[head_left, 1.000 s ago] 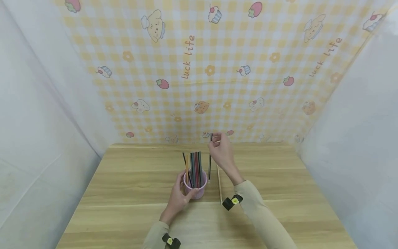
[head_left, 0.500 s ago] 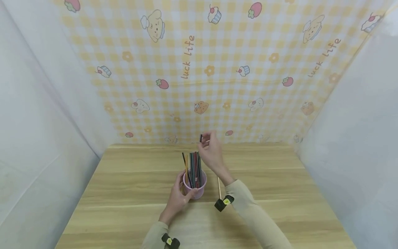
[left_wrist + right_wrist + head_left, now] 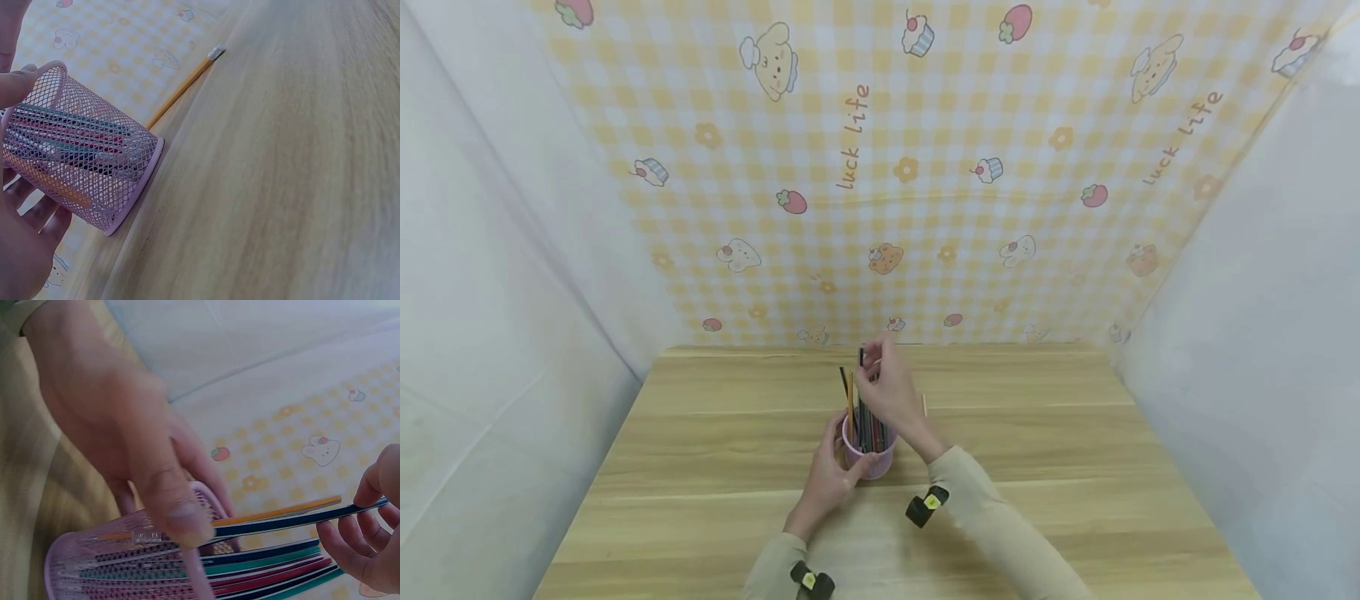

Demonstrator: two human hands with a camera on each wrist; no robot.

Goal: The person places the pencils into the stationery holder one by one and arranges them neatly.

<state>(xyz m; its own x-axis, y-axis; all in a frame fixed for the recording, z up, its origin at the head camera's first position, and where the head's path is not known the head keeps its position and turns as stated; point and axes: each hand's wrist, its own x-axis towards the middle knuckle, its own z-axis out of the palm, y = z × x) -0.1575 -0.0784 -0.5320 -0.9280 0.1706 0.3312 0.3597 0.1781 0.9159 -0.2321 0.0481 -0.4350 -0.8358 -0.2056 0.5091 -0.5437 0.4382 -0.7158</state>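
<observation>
Left hand (image 3: 829, 477) gripped pink mesh cup (image 3: 870, 457); right hand (image 3: 889, 392) fingers pinched dark pencil (image 3: 861, 358) into it. Backdrop (image 3: 925, 167) read "luck life".

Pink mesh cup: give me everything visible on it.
The pink mesh cup is a round wire-mesh holder with a solid rim and base band, standing upright on the wooden table. It holds a bundle of upright pencils in dark blue, green, red and orange. The left hand grips its side, thumb over the rim. The right hand pinches a dark pencil above the opening.
</observation>
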